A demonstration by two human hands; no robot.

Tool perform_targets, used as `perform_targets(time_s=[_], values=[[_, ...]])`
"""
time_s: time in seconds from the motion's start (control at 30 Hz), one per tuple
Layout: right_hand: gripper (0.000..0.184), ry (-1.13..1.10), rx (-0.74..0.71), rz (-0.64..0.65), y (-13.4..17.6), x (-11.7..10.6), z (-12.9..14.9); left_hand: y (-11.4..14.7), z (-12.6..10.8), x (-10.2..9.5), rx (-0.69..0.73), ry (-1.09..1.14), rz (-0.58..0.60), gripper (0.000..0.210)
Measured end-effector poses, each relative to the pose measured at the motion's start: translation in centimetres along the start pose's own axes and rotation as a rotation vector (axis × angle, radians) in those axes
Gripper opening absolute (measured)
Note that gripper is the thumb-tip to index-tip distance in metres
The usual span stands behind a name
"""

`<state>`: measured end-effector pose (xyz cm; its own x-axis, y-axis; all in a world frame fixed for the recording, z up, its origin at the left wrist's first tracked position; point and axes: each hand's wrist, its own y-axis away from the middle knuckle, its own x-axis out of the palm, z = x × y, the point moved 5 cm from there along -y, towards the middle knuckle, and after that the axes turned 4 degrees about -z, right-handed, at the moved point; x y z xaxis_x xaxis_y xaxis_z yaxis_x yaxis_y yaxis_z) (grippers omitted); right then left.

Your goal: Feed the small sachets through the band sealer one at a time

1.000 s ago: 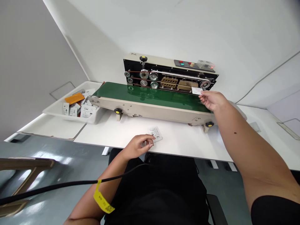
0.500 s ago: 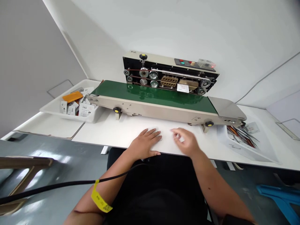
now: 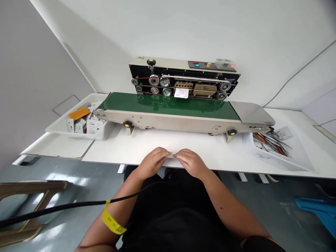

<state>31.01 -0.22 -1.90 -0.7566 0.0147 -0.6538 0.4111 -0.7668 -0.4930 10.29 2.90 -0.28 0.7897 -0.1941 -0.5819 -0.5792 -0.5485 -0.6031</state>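
"White tabletop (image 3: pixel 115 147) is stretching beneath a green conveyor belt (image 3: pixel 168 105), a pale wall (image 3: pixel 162 28) rising behind. What are the hands doing?"

"Just in front of the belt, the left hand (image 3: pixel 152 162) and the right hand (image 3: pixel 193 163) are facing each other, the fingers of both pinching a small pale packet (image 3: pixel 170 156), mostly hidden between them."

"And around the belt?"

"A white sachet (image 3: pixel 181 93) is showing at its back edge, against the roller machine (image 3: pixel 168 63). One bin (image 3: pixel 105 132) is sitting at the belt's left end, a second bin (image 3: pixel 275 161) at its right."
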Motion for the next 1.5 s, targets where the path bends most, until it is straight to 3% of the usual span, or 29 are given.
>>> perform_targets(time_s=[0.2, 0.37, 0.47, 0.6, 0.73, 0.8, 0.83, 0.97, 1.03, 1.17, 1.3, 1.5], values=[[0.027, -0.069, 0.056, -0.135, 0.3, -0.8, -0.2, -0.5, -0.3, -0.5, -0.017, 0.037, 0.036, 0.03], [0.026, -0.131, 0.181, -0.191, 0.2, -1.8, -0.7, 0.0, 0.5, -0.7, -0.191, 0.043, -0.017, 0.024], [0.025, -0.124, 0.205, -0.119, -0.2, -1.7, -0.4, 0.3, 1.0, -0.5, -0.28, 0.064, -0.018, 0.023], [0.02, -0.001, 0.103, 0.059, -1.6, -1.5, 1.2, 0.5, 1.4, -0.1, -0.347, 0.128, -0.002, 0.019], [0.027, 0.07, 0.163, 0.12, -2.6, -4.6, 2.0, 0.5, 1.4, -0.2, -0.351, 0.221, -0.041, 0.021], [0.023, 0.049, 0.28, 0.032, -2.8, -8.3, 1.3, 0.4, 1.3, -0.4, -0.324, 0.248, -0.063, 0.023], [0.018, 0.025, 0.349, -0.076, -2.9, -10.7, 0.7, 0.4, 1.2, -0.4, -0.31, 0.257, -0.07, 0.024], [0.016, -0.165, 0.486, -0.861, -3.0, -22.1, -2.4, 0.4, 1.2, -0.5, -0.288, 0.259, -0.078, 0.026], [0.008, -0.291, 0.482, -1.085, -3.6, -26.0, -4.2, 0.4, 1.2, -0.5, -0.29, 0.263, -0.079, 0.027], [0.021, -0.413, 0.671, -1.083, -5.3, -28.6, -8.1, 0.4, 1.2, -0.6, -0.266, 0.287, -0.101, 0.028], [0.026, -0.406, 0.897, -1.028, -5.4, -27.9, -10.7, 0.4, 1.1, -0.7, -0.253, 0.309, -0.111, 0.028], [0.021, -0.491, 0.939, -0.897, -7.2, -26.3, -11.8, 0.3, 1.0, -0.7, -0.232, 0.314, -0.094, 0.027]])
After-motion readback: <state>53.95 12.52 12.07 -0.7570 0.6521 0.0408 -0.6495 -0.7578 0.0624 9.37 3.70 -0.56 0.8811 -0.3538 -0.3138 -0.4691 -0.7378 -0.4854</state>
